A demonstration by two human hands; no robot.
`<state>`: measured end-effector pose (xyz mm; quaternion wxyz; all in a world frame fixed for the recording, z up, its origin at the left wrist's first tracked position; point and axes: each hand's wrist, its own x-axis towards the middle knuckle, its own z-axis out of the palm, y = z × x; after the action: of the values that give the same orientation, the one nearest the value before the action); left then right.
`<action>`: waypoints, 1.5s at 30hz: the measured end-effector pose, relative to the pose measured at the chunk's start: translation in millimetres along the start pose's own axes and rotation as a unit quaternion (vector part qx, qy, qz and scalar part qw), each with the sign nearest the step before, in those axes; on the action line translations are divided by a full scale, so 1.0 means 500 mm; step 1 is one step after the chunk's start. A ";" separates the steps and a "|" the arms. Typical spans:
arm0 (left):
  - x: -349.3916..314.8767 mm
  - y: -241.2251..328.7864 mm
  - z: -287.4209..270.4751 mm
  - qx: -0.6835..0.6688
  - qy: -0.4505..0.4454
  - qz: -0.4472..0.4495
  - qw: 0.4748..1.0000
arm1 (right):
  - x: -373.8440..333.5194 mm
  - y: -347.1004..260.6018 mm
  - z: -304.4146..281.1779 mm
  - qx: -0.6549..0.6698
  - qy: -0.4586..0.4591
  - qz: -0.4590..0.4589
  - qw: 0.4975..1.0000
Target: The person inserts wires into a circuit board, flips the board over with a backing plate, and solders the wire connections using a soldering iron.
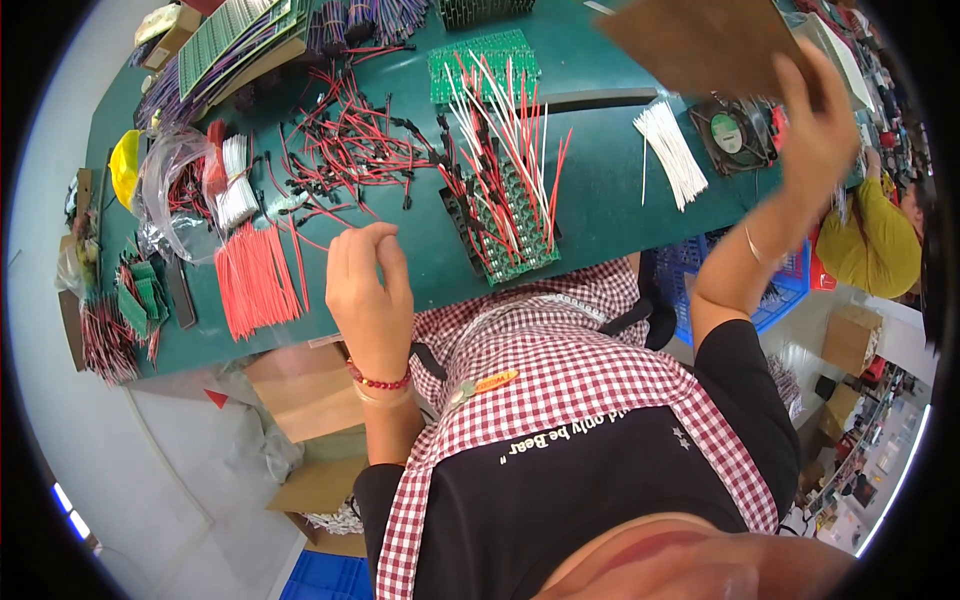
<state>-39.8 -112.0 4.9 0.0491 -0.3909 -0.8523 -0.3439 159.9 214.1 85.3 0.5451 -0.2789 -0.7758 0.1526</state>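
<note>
My right hand (822, 125) is raised at the far right, its fingers gripping the edge of a flat brown board (690, 45). My left hand (368, 285) is by the table's front edge with its fingers curled in; whatever they may hold is hidden. A red wire with a black connector (312, 240) runs close to those fingers. Between my hands, green circuit boards in a dark holder (505, 225) carry upright red and white wires (500, 130). Loose red wires with black connectors (355, 140) lie beyond my left hand.
Bundles of red wires (258, 280) and white wires (670, 155) lie on the green table (600, 200). A small fan (730, 135) sits at right, a green circuit panel (480, 65) at the back. A blue crate (795, 280) stands below. Another person (870, 240) is at far right.
</note>
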 end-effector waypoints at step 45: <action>-0.053 -0.025 0.150 -0.401 -0.150 -0.173 0.887 | -0.386 -0.041 0.119 0.369 -0.409 0.438 0.711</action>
<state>-16.3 -87.7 -68.3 -0.3008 -0.2709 -0.6932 -0.5963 147.2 86.0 -71.7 0.1065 -0.2738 -0.5957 0.7476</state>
